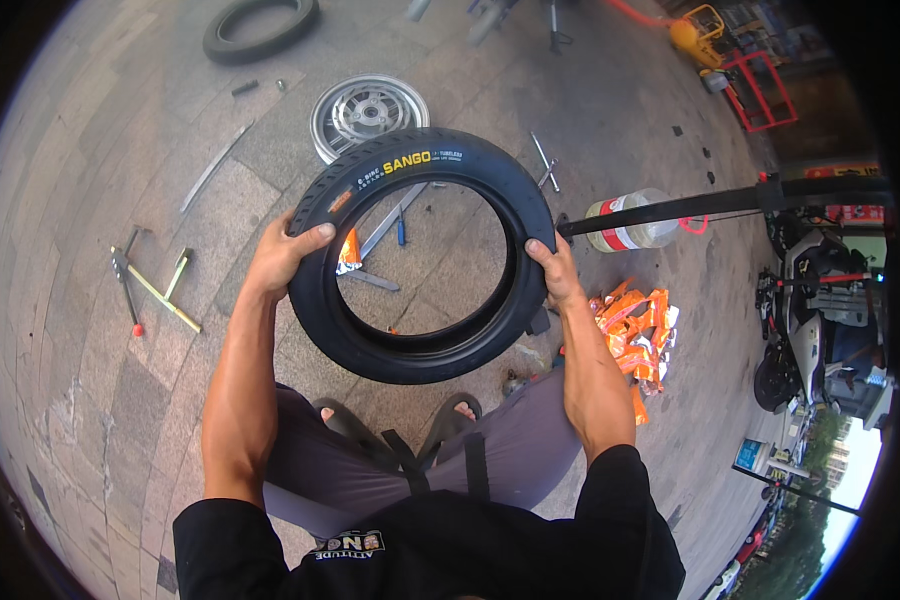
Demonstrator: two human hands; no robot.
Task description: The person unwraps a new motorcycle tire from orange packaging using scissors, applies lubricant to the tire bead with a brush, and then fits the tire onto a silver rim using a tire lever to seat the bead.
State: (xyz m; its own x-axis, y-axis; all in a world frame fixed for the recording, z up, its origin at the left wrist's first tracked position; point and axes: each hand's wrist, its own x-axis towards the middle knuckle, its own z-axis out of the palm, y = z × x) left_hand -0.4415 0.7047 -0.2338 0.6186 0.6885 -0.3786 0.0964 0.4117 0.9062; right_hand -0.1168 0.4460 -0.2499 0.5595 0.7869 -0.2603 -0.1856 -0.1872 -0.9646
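Both my hands hold a black Sango tubeless e-bike tyre [450,367] in the air above the paving. My left hand [289,251] grips its left side, thumb on the sidewall and fingers hidden behind the tread. On the opposite side my right hand [553,266] has the same kind of grip. Beyond the tyre a silver wheel rim [371,111] lies flat, partly covered by the tyre's far edge. Through the tyre's opening I see a flat metal bar [390,221], a blue-handled screwdriver [401,231], a short metal lever [371,280] and an orange wrapper [350,251].
Torn orange wrapping [637,337] lies right of my knee, near a large plastic bottle [630,219] and a black pole [667,208]. A clamp-like tool with a red knob [154,289] rests at left. Another tyre [259,30] lies far off; a scooter [795,315] stands at right.
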